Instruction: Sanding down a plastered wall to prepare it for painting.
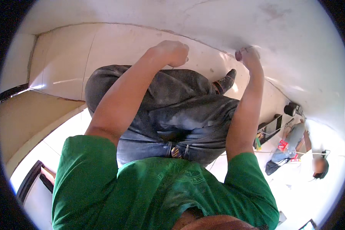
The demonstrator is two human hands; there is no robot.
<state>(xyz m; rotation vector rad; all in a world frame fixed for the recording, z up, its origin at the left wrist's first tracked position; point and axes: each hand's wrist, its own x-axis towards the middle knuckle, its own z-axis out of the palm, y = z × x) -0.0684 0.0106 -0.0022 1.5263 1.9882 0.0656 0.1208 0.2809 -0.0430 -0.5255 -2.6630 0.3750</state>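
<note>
My left hand (172, 53) is raised over my bent knee, near the foot of the pale wall. Its fingers are curled closed, and what they hold, if anything, is hidden. Further right, my right hand (252, 59) is up against the pale wall (287, 42). Between its closed fingers sits a small dark reddish piece (239, 56), too small to tell its kind. Dark grey smudges mark the wall just around that hand. Both forearms reach forward over my legs in dusty dark trousers (157, 92).
Pale floor tiles (65, 50) meet the wall along a dark joint. My dark shoe (228, 80) rests near the wall. A brown panel (34, 126) stands at the left. At the right are a black round object (290, 110), a pale cable (310, 154) and another person (295, 142).
</note>
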